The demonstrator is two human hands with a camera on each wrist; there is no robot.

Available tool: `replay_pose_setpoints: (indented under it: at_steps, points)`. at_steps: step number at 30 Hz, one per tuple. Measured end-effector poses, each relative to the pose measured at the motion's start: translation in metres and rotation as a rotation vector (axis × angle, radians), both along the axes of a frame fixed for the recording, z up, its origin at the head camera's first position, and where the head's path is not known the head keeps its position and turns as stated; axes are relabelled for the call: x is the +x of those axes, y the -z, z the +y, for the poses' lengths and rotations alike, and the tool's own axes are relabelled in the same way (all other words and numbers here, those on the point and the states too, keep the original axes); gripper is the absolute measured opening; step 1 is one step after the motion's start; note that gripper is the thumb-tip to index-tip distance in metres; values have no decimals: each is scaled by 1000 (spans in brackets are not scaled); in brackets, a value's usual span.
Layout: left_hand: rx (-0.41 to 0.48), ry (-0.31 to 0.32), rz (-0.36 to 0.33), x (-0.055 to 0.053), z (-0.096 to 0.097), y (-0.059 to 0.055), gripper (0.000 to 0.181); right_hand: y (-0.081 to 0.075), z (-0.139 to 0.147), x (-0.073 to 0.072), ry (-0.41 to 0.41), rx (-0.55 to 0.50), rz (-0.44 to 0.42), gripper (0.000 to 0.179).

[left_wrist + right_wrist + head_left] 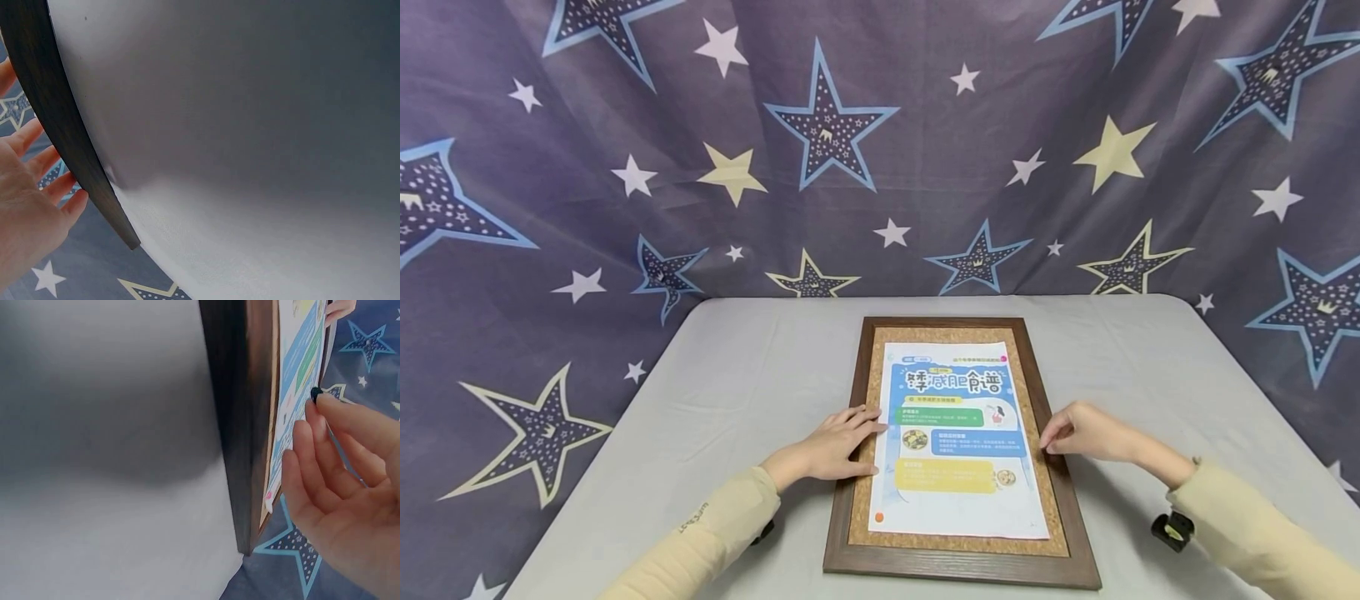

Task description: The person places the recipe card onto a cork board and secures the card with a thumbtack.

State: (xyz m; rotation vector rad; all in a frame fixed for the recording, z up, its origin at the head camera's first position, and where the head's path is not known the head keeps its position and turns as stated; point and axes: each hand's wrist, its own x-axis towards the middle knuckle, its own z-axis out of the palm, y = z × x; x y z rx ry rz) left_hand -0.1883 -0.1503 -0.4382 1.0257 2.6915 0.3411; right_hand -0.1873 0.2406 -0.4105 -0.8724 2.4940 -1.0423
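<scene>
A printed poster sheet [958, 512] lies on a cork board [1056, 546] with a dark brown wooden frame [962, 564]. My left hand [838, 443] rests over the frame's left side, fingers spread and fingertips at the sheet's left edge. At the right side, my right hand [1086, 432] pinches a small black pushpin [316, 394] between thumb and fingertips, close over the sheet's right edge. A pink pushpin [1003, 359] sits at the sheet's top right corner, and an orange pushpin [879, 517] at its bottom left.
The board lies on a table with a pale grey cloth [760, 367]. Behind and beside the table hangs a dark curtain [917, 167] with a star pattern. A black wrist camera [1172, 530] hangs below the right sleeve [1240, 517].
</scene>
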Motion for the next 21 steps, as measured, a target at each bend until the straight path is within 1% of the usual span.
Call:
replay_pose_setpoints:
  at_steps: [2,6,14,17,21]
  points:
    - [0,0,0,0,0,0,62,-1,-2,3,-23,-18,-38,6]
    - [-1,2,1,0,0,0,63,-1,-7,8,-65,-36,-85,6]
    - [-7,5,7,-1,-1,1,62,1,-17,17,-142,-75,-164,7]
    - [-8,3,4,-1,-1,1,62,0,-21,20,-171,-73,-187,7]
    - [-4,3,-2,-1,-1,1,62,0,-25,24,-186,-54,-211,6]
